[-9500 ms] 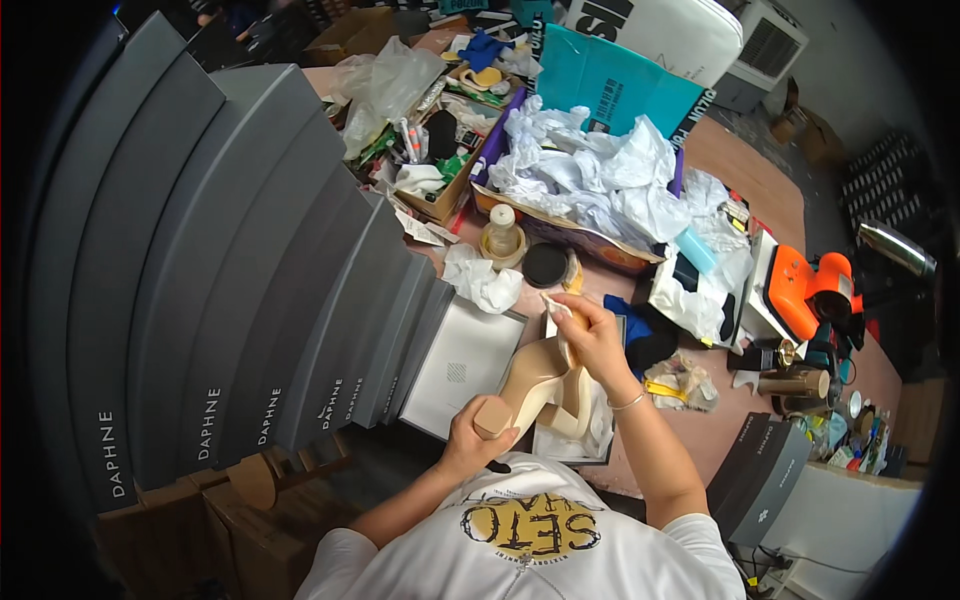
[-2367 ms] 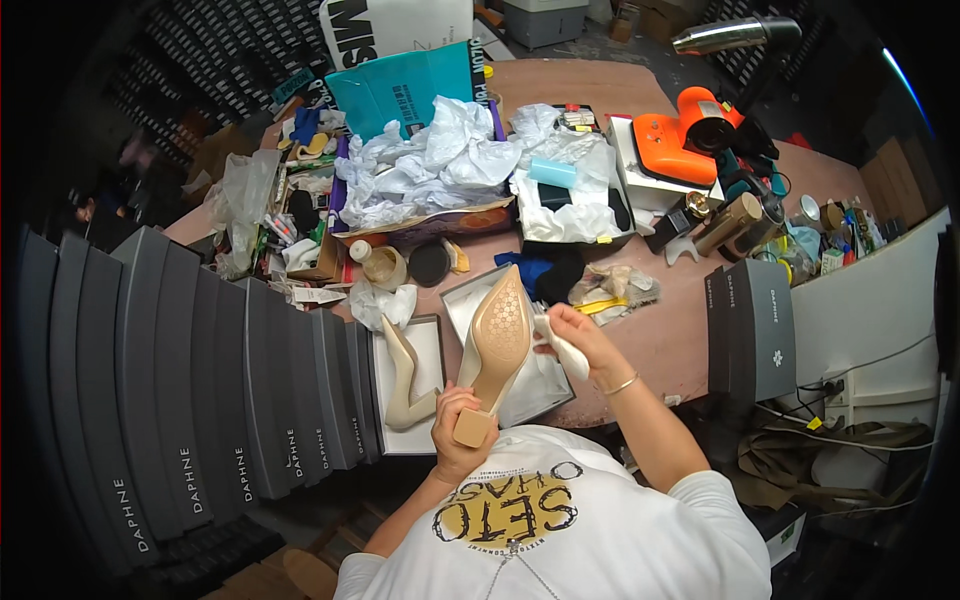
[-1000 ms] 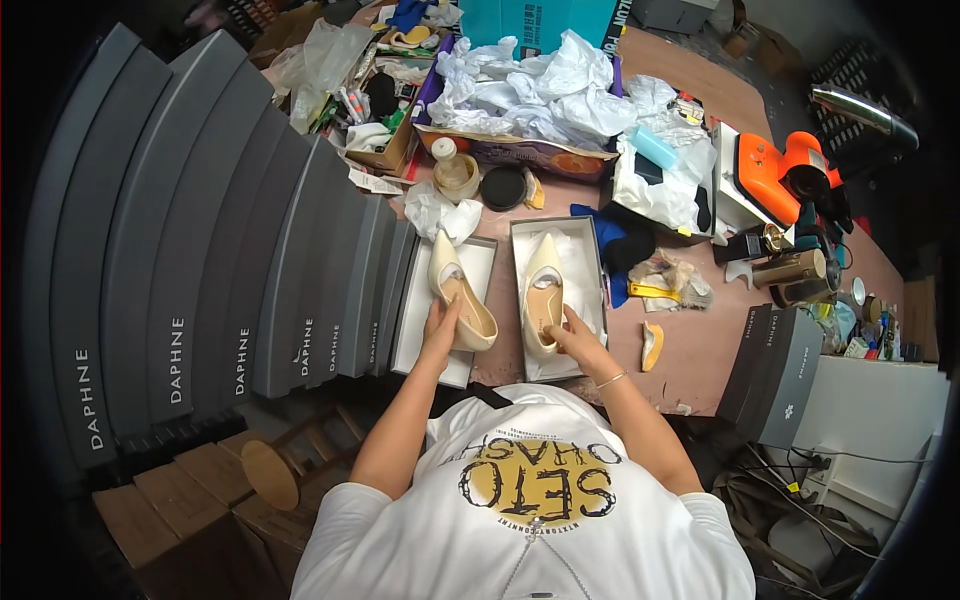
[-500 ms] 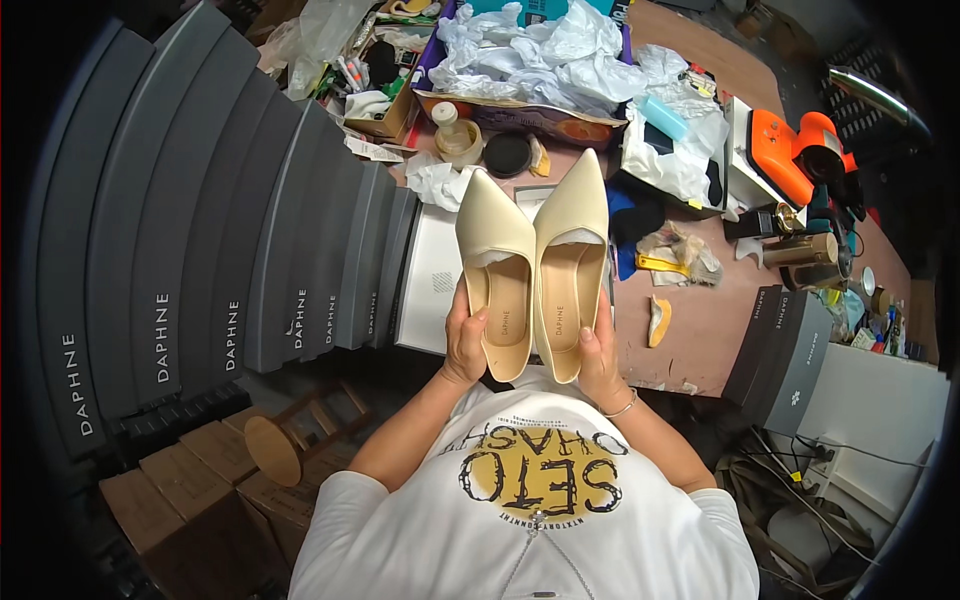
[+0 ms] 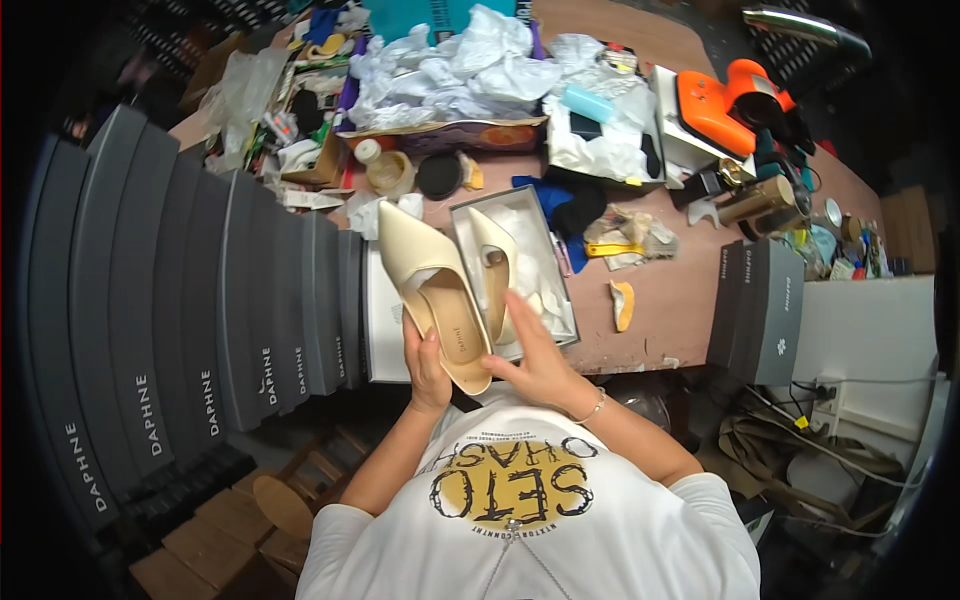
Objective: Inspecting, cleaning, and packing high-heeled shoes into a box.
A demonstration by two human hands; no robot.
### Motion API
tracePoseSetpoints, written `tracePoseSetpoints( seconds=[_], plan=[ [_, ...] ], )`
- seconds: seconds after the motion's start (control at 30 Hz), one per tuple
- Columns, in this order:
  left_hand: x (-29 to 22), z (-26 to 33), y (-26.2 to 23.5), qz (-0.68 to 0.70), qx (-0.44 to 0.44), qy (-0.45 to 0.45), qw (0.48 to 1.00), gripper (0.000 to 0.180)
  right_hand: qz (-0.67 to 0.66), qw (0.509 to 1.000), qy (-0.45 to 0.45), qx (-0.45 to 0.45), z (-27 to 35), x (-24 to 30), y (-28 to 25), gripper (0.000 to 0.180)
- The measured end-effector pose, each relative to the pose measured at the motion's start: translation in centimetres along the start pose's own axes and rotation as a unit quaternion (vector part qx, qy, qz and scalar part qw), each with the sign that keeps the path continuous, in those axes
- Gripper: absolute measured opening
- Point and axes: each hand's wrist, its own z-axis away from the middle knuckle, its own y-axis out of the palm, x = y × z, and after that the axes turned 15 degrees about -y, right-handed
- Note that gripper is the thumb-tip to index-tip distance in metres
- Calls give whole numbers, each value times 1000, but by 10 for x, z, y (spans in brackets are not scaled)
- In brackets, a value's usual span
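My left hand [image 5: 428, 375] is closed on the heel end of a cream pointed pump [image 5: 412, 245], its toe pointing away from me. Stretched out beside it, my right hand [image 5: 540, 365] has its thumb at that pump's heel and its fingers by the heel end of a second cream pump [image 5: 487, 232]. That second pump lies over the left side of an open shoe box [image 5: 555, 262] lined with white paper. To the left, a white box lid or tray [image 5: 386, 345] lies partly under the held pump.
Dark shoe boxes [image 5: 150, 290] stand stacked on the left, with more boxes [image 5: 745, 300] at the right. Beyond are a paper-filled carton [image 5: 450, 138], a glue jar [image 5: 390, 175], a yellow-handled brush [image 5: 615, 249] and an orange device [image 5: 715, 110].
Both pumps were held up side by side, one in each hand. Now the right one lies in the box and my right hand is off it; the left pump stays in my left hand.
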Motion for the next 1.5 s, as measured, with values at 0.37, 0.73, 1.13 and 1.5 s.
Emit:
tracePoseSetpoints(
  seconds=[0.37,0.73,1.13,1.5],
  plan=[
    [16,13,-18,297,181,-379,858,55,-23,983,-162,-79,-16,4,-6,41],
    [12,11,4,463,214,-525,681,44,-66,961,-268,-26,-25,-10,-22,47],
    [45,-33,13,533,189,-463,682,46,-76,990,-109,-57,-56,-68,-79,37],
    [31,-21,19,514,123,-397,751,49,415,909,10,-30,-185,-247,-144,25]
  ],
)
